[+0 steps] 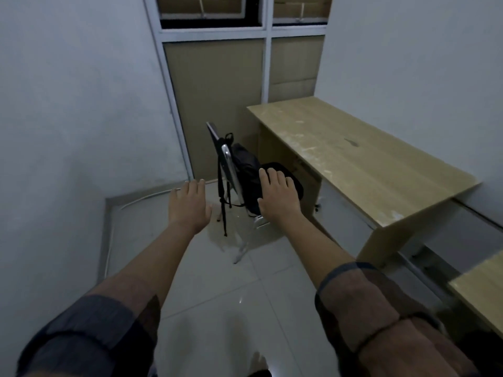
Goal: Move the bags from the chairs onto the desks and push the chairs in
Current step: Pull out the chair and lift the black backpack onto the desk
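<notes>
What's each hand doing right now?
Left hand: open, holding nothing.
Right hand: open, fingers straight, in front of the black bag; contact unclear.

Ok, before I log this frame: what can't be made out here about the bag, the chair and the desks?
- Chair seat, head view: hidden by the black bag and the right hand.
- Whether that hand touches the bag or is just in front of it: cannot tell.
- Second desk: cut off by the right edge.
- Space under the near desk: hidden by its top and side panel.
</notes>
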